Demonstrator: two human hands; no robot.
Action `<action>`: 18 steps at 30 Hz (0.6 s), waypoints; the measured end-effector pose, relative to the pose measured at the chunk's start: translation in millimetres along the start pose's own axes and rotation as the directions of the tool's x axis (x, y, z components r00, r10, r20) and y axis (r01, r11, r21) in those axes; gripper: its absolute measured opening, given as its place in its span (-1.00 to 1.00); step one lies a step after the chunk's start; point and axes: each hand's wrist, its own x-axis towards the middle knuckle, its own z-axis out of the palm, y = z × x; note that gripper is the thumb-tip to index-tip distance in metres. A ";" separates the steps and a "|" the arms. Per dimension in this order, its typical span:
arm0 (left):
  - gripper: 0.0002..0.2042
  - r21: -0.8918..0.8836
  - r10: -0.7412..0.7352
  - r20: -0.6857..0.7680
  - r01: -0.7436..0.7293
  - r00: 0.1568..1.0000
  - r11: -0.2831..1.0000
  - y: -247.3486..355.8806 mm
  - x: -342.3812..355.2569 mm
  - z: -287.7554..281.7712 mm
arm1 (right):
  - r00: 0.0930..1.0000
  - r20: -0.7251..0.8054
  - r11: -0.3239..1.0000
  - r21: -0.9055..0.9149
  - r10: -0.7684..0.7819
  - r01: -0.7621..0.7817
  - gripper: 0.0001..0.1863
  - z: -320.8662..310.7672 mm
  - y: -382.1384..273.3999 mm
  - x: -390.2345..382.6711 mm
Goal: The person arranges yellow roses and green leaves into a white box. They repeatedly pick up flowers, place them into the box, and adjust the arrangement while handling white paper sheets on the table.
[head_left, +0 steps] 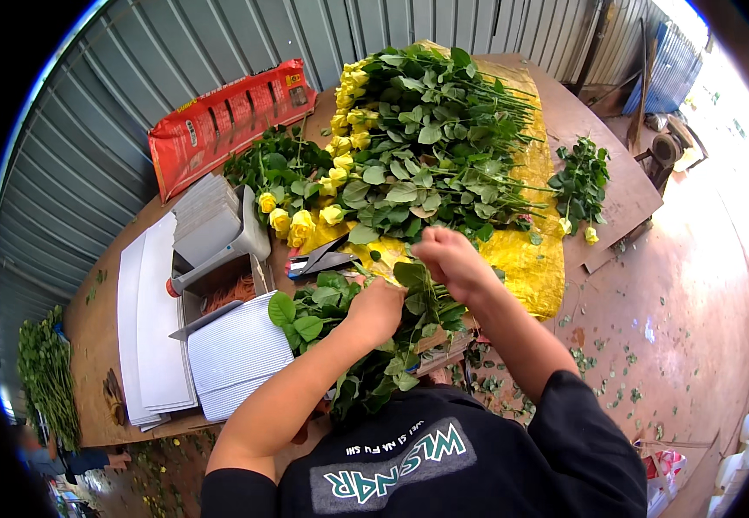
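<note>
Close to my chest, my left hand (378,307) is closed round a bunch of leafy rose stems (327,296). Their green leaves spread to both sides of it; the flower heads are hard to see here. Just right of it and a little farther away, my right hand (454,266) is raised in a fist, slightly blurred; whatever may be inside is hidden. Beyond both hands lies a big pile of yellow roses (431,134), heads to the left and stems to the right, on a crinkled yellow sheet (526,272). A black tool (323,260) rests left of my hands.
At the left stand a grey holder with a stack of cards (206,216), a box of brownish strands (229,292), white sheets (145,319) and ribbed white sheets (241,354). A red bag (228,121) leans by the metal wall. Loose roses (582,181) lie at the right edge.
</note>
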 end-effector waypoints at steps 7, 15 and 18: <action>-0.76 -0.008 0.053 -0.013 -0.053 0.999 0.999 -5.5 -19.3 0.8 | 0.996 -0.007 0.950 -0.298 0.089 -0.087 -0.79 20.0 -41.8 117.5; -0.59 -0.228 0.101 -0.171 -0.140 0.980 0.964 -25.4 -55.7 -49.8 | 0.785 0.358 0.778 -0.583 0.506 -0.235 -0.83 -36.4 45.5 149.4; -0.51 -0.225 0.077 -0.226 -0.129 0.971 0.966 -24.3 -50.1 -44.6 | 0.723 0.365 0.736 -0.614 0.586 -0.286 -0.85 -69.8 125.5 62.2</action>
